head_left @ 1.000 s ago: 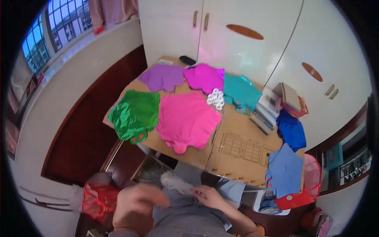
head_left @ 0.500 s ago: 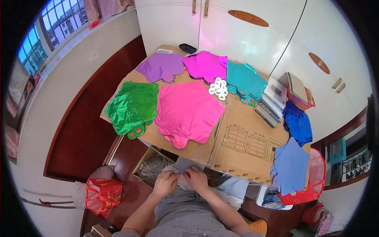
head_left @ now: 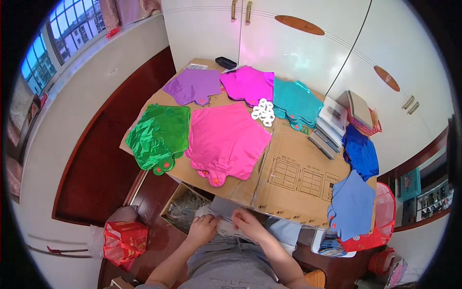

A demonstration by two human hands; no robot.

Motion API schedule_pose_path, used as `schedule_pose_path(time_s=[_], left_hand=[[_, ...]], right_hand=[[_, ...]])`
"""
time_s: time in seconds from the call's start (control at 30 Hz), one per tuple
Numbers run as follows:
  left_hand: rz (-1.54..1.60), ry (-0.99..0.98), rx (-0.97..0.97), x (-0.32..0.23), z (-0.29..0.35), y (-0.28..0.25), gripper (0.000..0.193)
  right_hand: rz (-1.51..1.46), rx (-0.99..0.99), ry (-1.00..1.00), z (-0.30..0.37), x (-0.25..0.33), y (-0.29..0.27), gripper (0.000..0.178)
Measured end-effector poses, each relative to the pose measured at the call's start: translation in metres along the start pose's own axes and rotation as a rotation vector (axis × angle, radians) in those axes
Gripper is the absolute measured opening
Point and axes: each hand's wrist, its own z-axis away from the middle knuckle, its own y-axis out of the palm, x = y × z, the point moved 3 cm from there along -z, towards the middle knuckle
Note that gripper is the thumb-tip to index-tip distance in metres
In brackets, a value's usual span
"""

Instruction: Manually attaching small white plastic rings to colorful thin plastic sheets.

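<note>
In my lap lies a tangle of thin whitish strands (head_left: 230, 228), just below the table's near edge. My left hand (head_left: 203, 229) is at its left side, fingers curled closed onto the strands. At its right my right hand (head_left: 246, 224) has its thumb and fingertips pinched together; what they hold, if anything, is too fine to name. An open cardboard box (head_left: 166, 212) of pale, stringy, clear material stands beside my left hand. Above my hands, on the table, lies a large flat pink foil sheet (head_left: 228, 139) with small red round marks on its tab.
Flat cardboard (head_left: 305, 168) covers the table. Foil sheets lie around it: green (head_left: 159, 132), purple (head_left: 192, 85), magenta (head_left: 248, 83), teal (head_left: 296, 101) and blue (head_left: 353, 202). Several white rings (head_left: 263, 113) sit near the middle. A red bag (head_left: 126, 238) rests on the floor at left.
My hands have moved slightly apart, the right one rightward and the left one slightly downward. The view has shifted a little; the sheets on the table lie as before.
</note>
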Motion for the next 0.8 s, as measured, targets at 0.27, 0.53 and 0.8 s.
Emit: schedule_pose_path(time_s=[0.27,0.53,0.8], left_hand=[[0.207,-0.094,-0.125,0.02,0.005,0.014,0.023],[0.247,0.203,-0.078,-0.012,-0.043,-0.006,0.016],[0.56,-0.336,-0.337,0.096,-0.038,-0.095,0.013]], right_hand=[[0.329,-0.2,-0.532,0.155,0.14,-0.028,0.007],[0.348,-0.372,-0.771,0.214,0.157,-0.033,0.007],[-0.03,-1.273,-0.879,0.315,0.114,-0.154,0.019]])
